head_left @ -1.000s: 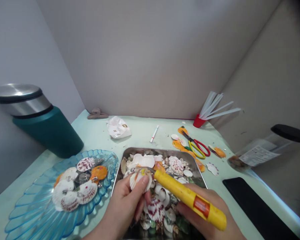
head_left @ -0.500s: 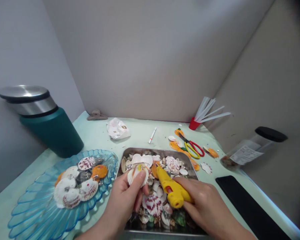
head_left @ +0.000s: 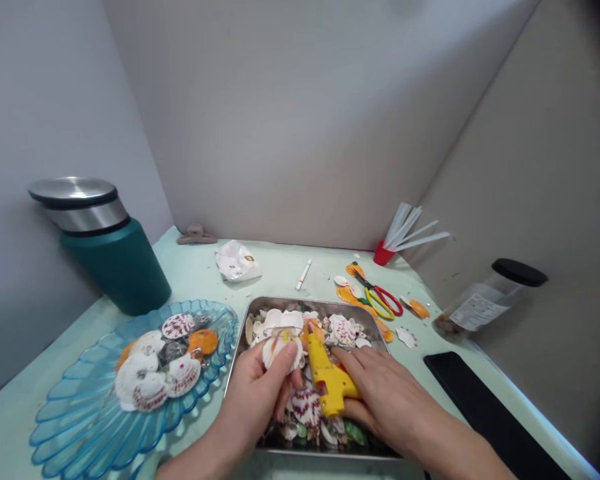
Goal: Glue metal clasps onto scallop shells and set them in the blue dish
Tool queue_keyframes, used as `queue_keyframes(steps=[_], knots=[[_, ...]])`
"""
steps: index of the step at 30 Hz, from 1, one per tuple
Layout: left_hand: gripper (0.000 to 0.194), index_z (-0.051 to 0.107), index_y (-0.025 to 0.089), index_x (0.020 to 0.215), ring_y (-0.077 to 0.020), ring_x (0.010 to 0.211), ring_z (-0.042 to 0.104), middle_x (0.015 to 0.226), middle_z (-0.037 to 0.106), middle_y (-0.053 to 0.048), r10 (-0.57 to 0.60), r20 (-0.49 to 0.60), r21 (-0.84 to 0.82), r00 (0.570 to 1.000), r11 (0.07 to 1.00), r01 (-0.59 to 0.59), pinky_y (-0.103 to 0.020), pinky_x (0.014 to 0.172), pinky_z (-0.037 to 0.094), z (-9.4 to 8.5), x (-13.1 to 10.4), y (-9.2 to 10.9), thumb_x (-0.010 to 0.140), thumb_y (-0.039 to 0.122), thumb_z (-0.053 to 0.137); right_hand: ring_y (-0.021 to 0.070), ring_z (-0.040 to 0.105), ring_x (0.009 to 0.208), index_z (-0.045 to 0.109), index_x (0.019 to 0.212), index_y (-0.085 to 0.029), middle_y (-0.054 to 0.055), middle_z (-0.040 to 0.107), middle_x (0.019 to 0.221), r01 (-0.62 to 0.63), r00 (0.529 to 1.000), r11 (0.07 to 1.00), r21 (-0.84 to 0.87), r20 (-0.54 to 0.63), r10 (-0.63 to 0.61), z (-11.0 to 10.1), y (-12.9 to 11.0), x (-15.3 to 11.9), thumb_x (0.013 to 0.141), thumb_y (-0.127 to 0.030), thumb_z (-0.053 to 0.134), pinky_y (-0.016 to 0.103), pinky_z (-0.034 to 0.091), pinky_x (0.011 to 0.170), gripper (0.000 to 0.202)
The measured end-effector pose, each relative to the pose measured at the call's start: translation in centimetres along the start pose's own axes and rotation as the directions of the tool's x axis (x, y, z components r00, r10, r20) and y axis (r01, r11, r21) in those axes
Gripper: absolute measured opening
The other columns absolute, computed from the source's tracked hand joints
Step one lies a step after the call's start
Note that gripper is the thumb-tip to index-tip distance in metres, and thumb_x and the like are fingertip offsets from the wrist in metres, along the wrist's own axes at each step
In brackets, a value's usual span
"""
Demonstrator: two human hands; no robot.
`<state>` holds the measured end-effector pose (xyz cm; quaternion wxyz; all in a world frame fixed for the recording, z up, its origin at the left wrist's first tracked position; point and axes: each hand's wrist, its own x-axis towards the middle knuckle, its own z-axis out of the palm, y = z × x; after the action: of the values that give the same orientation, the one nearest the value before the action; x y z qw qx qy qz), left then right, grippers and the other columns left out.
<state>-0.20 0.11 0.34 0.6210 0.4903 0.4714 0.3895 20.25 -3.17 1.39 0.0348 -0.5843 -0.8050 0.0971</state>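
Observation:
A white scallop shell [head_left: 276,357] with orange streaks and a small yellow patch near its top is pinched between the thumb and fingers of my left hand [head_left: 260,380]. Just to its right, my right hand [head_left: 380,380] grips a yellow hot glue gun [head_left: 327,373], whose nozzle points away from me near the shell. Both hands are over a metal tray [head_left: 380,310] filled with mixed seashells, among them a purple-and-white striped scallop [head_left: 306,407]. My right fingers partly hide the glue gun's handle.
At left stand a blue shell-shaped glass dish [head_left: 70,413] of shells and a green bottle [head_left: 120,267]. Behind the tray lie a marker [head_left: 304,275], crumpled packet [head_left: 237,261] and scissors [head_left: 380,297]. Glue sticks [head_left: 403,223], a jar [head_left: 480,310] and a black phone-like slab [head_left: 485,400] are right.
My right hand has turned the glue gun more upright and shifted it slightly left. The left hand still holds the shell. The whole view has shifted a little.

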Motion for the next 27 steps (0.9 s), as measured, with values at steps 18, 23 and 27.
queue_keyframes(steps=[18, 23, 27], knots=[[0.047, 0.055, 0.015, 0.057, -0.0031, 0.028, 0.028, 0.034, 0.039, 0.007, 0.009, 0.116, -0.021, 0.993, 1.000, -0.006, -0.018, 0.035, 0.016, 0.0, 0.3, -0.3, 0.083, 0.055, 0.052, 0.0177, 0.060, 0.082, 0.062, 0.095, -0.020, 0.002, 0.065, 0.091, 0.191, 0.932, 0.902, 0.387, -0.360, -0.043, -4.2, -4.1, 4.0, 0.093, -0.020, 0.051, 0.031, 0.042, 0.074, 0.011], [0.048, 0.055, 0.014, 0.059, -0.0018, 0.028, 0.031, 0.044, 0.049, 0.004, 0.004, 0.142, -0.044, 0.990, 0.999, 0.002, -0.017, 0.034, 0.017, -0.1, 0.3, -0.2, 0.083, 0.055, 0.051, 0.0154, 0.057, 0.072, 0.060, 0.081, -0.020, -0.001, 0.064, 0.078, 0.165, 0.960, 0.889, 0.427, -0.278, -0.044, -4.0, -3.7, 4.3, 0.093, -0.018, 0.048, 0.027, 0.039, 0.067, 0.017], [0.053, 0.054, 0.014, 0.055, -0.0024, 0.028, 0.029, 0.038, 0.042, 0.006, 0.002, 0.157, -0.010, 0.988, 1.000, 0.000, -0.018, 0.035, 0.018, -0.1, 0.2, -0.1, 0.084, 0.058, 0.048, 0.0133, 0.054, 0.067, 0.055, 0.073, -0.020, -0.003, 0.060, 0.071, 0.165, 0.966, 0.877, 0.452, -0.252, -0.052, -3.9, -3.7, 4.3, 0.094, -0.019, 0.048, 0.025, 0.036, 0.063, 0.022]])
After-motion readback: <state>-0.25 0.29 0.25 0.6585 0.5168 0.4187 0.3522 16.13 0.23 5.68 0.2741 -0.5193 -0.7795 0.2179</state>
